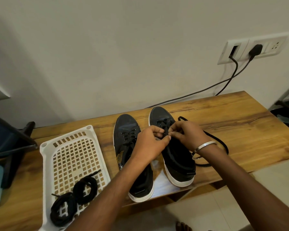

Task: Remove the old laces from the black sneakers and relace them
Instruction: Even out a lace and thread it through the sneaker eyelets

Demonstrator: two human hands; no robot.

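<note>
The surface [232, 117] is a wooden top with a warm, streaked grain, set against a pale wall. Take the white slatted basket [48, 147] as the landmark: it rests flat on the wood, and 2 coiled black laces [73, 199] lie in its near end. Just right of the basket stand 2 black sneakers with white soles, toes toward the wall: the nearer sneaker [125, 130] beside the basket, the farther sneaker [178, 162] beyond it. A loose black lace [223, 145] trails on the wood right of that farther sneaker, well apart from the basket.
</note>
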